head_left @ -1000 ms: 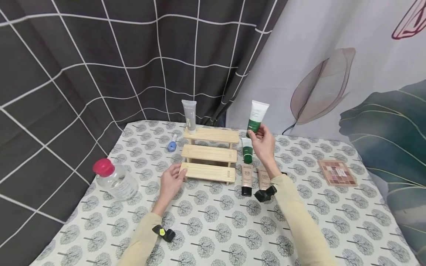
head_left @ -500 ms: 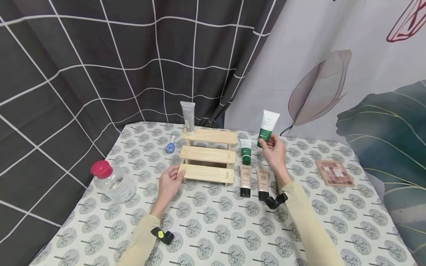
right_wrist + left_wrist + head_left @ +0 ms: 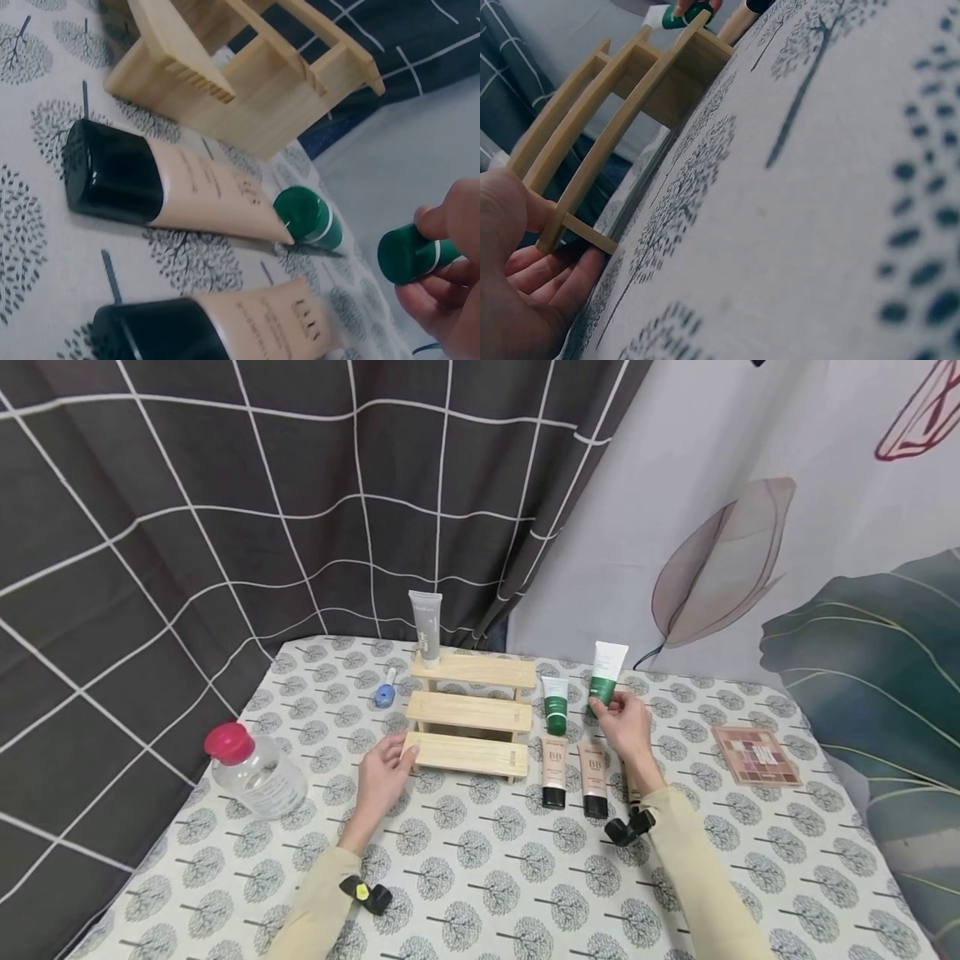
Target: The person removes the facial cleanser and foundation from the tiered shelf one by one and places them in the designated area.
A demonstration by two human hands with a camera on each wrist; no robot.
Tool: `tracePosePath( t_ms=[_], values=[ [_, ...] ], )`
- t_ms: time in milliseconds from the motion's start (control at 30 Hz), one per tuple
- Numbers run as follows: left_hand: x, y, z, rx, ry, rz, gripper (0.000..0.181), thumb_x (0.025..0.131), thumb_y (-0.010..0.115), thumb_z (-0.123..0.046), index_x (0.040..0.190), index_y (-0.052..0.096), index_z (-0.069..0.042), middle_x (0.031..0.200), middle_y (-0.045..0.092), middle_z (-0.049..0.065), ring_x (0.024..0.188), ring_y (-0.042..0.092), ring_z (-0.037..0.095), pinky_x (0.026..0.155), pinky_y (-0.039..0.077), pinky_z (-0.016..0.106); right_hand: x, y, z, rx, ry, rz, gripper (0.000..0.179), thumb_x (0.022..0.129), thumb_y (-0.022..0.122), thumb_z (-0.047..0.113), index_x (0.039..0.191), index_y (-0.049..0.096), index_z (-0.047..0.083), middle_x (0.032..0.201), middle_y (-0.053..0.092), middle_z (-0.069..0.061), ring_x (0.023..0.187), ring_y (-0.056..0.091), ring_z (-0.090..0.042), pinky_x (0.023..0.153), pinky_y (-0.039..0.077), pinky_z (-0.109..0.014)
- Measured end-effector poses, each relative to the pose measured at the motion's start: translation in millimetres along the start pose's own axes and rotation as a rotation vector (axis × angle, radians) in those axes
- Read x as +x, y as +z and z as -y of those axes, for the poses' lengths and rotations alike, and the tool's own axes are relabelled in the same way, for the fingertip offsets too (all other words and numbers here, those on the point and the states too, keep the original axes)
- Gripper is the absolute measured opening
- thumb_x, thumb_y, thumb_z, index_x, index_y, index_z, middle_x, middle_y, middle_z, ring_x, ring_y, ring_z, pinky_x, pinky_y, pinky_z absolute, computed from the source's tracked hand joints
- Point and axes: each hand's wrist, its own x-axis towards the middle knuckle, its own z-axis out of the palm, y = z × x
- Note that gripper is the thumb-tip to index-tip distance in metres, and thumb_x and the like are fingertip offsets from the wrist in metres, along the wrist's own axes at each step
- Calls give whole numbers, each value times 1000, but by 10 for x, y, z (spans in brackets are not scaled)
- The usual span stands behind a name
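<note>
My left hand (image 3: 382,772) grips the left end of the lowest step of a three-tier wooden display stand (image 3: 468,752); in the left wrist view the thumb lies over the step (image 3: 622,135) and the fingers go beneath it. My right hand (image 3: 628,727) pinches a white-and-green squeeze tube (image 3: 606,670) by its green cap end, crimped end up. In the right wrist view its green cap (image 3: 405,255) shows between thumb and fingers. Just left of it lies a smaller white-and-green tube (image 3: 556,706). A grey tube (image 3: 427,627) stands upright at the left of the top step.
Two beige BB cream tubes (image 3: 554,772) with black caps lie in front of the green tube, and another item is partly hidden under the right wrist. An eyeshadow palette (image 3: 756,756) lies right; a red-capped clear bottle (image 3: 258,772) and a small blue-and-white item (image 3: 386,689) are left.
My right hand has carried the larger white-and-green tube rightward and then down, from beside the stand to right of the smaller green tube. The left hand keeps its hold on the stand.
</note>
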Motion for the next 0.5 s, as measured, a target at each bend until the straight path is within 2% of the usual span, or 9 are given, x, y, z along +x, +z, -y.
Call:
tracePosePath(
  t_ms=[133,300,500],
  values=[
    [13,6,-5,-9,-1,3,43,96,69,-20,134,60,-2,122,71,23,109,72,36,92,63,38,7,11,-66,-45,37,7,48,99,64,28,131,57,-7,116,66,-26,97,64,-31,84,56,-37],
    [10,3,5,-16,-5,5,43,96,69,-19,134,60,-1,122,70,23,109,72,37,92,63,38,14,21,-139,-77,88,61,49,98,66,31,128,58,-8,111,66,-22,89,63,-26,75,55,-30],
    [-9,-1,5,-15,0,1,42,96,70,-19,133,61,-1,121,71,24,108,72,37,91,63,38,-6,26,-193,-79,134,132,51,97,67,34,123,59,-9,113,67,-27,91,66,-29,79,57,-34]
  ],
)
